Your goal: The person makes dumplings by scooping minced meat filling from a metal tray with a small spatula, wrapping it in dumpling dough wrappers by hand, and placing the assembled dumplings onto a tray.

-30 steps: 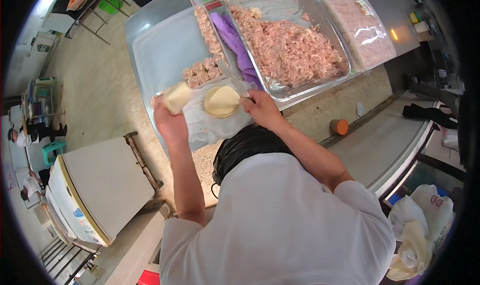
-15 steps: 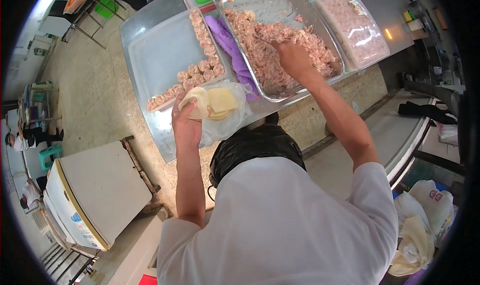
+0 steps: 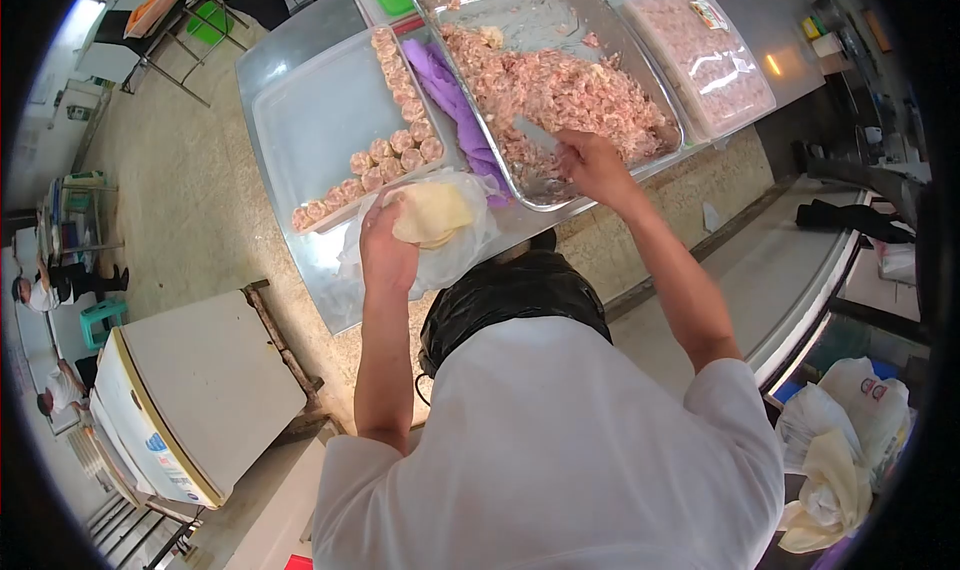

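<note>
Steel table (image 3: 329, 280): left hand (image 3: 388, 250) pinches one wrapper (image 3: 410, 225), right hand (image 3: 596, 168) one blade (image 3: 536, 133) by meat (image 3: 575, 95)

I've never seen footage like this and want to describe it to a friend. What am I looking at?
There is no machine here: a person works with two bare hands, and every picture comes from one camera worn on their head, looking down past a white shirt.

On the shiny metal table is a shallow, pale rectangular tray with small, round, meat-filled dumplings along two edges. Beside it lie a crumpled purple cloth and a deep silver metal tray of pink minced meat.

The left hand holds a thin, pale-yellow wrapper by a stack of them. The right hand holds a flat, narrow spreading tool over the meat.
</note>
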Demonstrator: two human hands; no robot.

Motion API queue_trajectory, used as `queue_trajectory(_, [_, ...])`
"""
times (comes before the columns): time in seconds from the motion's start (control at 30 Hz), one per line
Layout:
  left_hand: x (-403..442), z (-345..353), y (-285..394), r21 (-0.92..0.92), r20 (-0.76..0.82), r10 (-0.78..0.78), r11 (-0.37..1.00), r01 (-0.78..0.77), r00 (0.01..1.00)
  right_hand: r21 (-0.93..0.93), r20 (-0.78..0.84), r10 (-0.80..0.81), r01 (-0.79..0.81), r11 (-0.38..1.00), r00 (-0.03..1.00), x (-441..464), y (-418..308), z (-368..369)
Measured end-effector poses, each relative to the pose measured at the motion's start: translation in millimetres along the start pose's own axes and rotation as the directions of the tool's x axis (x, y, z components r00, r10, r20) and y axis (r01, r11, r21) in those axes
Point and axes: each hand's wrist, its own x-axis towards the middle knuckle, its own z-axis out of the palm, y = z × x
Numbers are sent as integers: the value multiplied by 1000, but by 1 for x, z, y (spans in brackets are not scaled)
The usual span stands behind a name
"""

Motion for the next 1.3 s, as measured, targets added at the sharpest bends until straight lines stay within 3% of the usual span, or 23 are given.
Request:
queue_trajectory(0.03, [0, 4, -1, -66, -49, -47, 997, 44, 998, -142, -66, -37, 28, 989, 997, 1, 0, -1])
queue_trajectory(0.07, [-1, 7, -2, -70, -2, -60, 996, 60, 998, -280, -127, -80, 41, 959, 989, 0, 1, -1])
queue_trajectory(0.17, [2, 17, -7, -61, 87, -67, 996, 72, 994, -480, -63, -50, 13, 877, 997, 9, 15, 17])
queue_trajectory(0.27, [5, 20, -14, -64, 4, -33, 997, 33, 999, -452, -32, 5, -18, 892, 999, 8, -3, 25])
queue_trajectory(0.33, [9, 17, -18, -128, -86, -42, 991, 31, 995, -352, -28, -31, 19, 936, 999, 8, -1, 28])
queue_trajectory(0.37, [10, 15, -20, -124, -50, -31, 992, 25, 998, -300, -23, -47, 38, 953, 999, 6, 0, 30])
queue_trajectory(0.47, [13, 24, -22, -94, 21, 12, 996, -10, 1000, 97, -1, -121, 121, 988, 993, -6, -2, 9])
queue_trajectory(0.57, [19, 49, -27, -67, 53, 46, 997, -43, 998, 309, 272, 147, -231, 923, 951, -23, -12, -23])
queue_trajectory(0.67, [30, 79, -43, -159, 122, -12, 987, 31, 992, 489, 345, 244, -396, 777, 906, -42, -31, -32])
queue_trajectory(0.7, [31, 100, -50, -238, 103, -37, 969, 61, 994, 511, 145, 128, -186, 840, 981, -48, -28, -17])
queue_trajectory(0.77, [35, 121, -58, -344, 81, -32, 937, 58, 996, 421, -260, -138, 241, 874, 956, -60, -17, 23])
queue_trajectory(0.83, [39, 132, -64, -395, 68, 25, 919, 4, 997, 303, -175, -178, 225, 926, 968, -66, -18, 18])
queue_trajectory(0.93, [62, 92, -69, -315, 125, 194, 938, -146, 973, 96, -32, -194, 196, 976, 980, -65, -15, -16])
queue_trajectory(1.0, [55, 99, -52, -262, -143, 195, 938, -227, 970, -95, 35, -125, 128, 987, 992, -61, -8, -33])
queue_trajectory(1.1, [34, 113, -24, -148, -260, 41, 986, -82, 965, -373, 98, 35, 4, 928, 995, -35, -3, -33])
queue_trajectory(1.2, [32, 90, -30, -28, -171, 39, 999, -44, 984, -466, 187, 95, 3, 885, 978, -20, -4, -19])
queue_trajectory(1.3, [20, 78, -28, -85, -73, 82, 993, -88, 994, -430, 210, 56, 41, 902, 976, -24, -8, -34])
